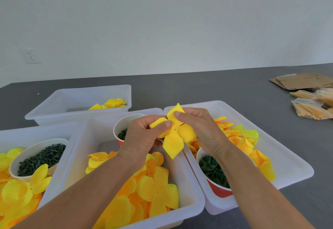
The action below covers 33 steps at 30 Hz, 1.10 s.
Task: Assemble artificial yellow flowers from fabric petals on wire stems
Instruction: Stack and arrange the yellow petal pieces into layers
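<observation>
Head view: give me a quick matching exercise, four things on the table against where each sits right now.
Things:
1. flower
2. cardboard
3. far tray
4. right cup

Places:
A. flat on the table, far right
B. in the right-hand tray, holding green pieces
C. pinched between both hands, above the trays
D. behind the other trays, a few yellow flowers inside

Pairs: 1-C, 2-A, 3-D, 4-B. The left hand and right hand both grip the flower's petals.
</observation>
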{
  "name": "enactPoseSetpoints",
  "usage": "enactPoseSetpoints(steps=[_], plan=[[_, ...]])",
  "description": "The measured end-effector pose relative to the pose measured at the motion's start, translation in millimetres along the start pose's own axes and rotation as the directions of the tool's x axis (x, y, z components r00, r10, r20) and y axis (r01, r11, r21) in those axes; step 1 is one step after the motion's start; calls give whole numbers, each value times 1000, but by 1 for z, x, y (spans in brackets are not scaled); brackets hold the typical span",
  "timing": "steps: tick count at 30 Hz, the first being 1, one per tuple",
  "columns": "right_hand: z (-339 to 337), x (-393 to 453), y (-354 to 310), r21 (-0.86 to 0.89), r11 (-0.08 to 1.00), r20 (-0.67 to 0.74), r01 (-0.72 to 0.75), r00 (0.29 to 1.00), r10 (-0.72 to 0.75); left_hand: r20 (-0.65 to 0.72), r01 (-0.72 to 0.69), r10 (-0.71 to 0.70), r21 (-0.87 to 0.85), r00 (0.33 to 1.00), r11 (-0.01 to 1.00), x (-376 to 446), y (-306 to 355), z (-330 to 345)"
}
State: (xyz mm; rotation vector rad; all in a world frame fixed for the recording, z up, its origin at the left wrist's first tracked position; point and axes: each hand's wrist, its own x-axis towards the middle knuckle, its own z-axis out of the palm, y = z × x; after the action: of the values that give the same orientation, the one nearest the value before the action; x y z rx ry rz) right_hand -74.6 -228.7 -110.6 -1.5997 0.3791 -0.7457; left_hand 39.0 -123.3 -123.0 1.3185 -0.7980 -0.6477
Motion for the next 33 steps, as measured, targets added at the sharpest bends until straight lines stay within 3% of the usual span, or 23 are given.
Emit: enactPoseSetpoints(steps=[5, 8, 10, 11, 15, 17, 19, 22, 33], plan=[[-1, 1, 4, -128, 991, -183, 38, 981, -62, -34, -25, 27, 61, 999, 998, 0, -1, 3], [0, 3, 8, -325, 945, -243, 38, 962, -122, -96, -196, 232, 289, 968, 937, -2, 0, 5], [2, 4, 11, -516, 856, -290, -35, 947, -136, -99, -348, 471, 545, 877, 763, -3, 1, 5], [3, 4, 11, -531, 846, -288, -42, 948, -134, -80, -389, 558, 636, 826, 666, -4, 2, 5], [12, 0, 4, -212, 976, -114, -38, 993, 14, 161, -499, 726, 821, 669, 278, -6, 3, 6], [11, 0, 3, -121, 988, -131, -100, 988, 84, 276, -549, 718, 817, 639, 175, -9, 0, 9], [8, 1, 3, -45, 984, -133, -175, 977, 168, 304, -562, 693, 809, 653, 174, -11, -1, 10], [7, 1, 1, 54, 977, -56, -204, 977, 207, 242, -547, 686, 793, 686, 267, -7, -2, 6], [10, 1, 6, -128, 990, -175, 57, 981, -79, 137, -507, 609, 708, 781, 491, -6, -1, 11]])
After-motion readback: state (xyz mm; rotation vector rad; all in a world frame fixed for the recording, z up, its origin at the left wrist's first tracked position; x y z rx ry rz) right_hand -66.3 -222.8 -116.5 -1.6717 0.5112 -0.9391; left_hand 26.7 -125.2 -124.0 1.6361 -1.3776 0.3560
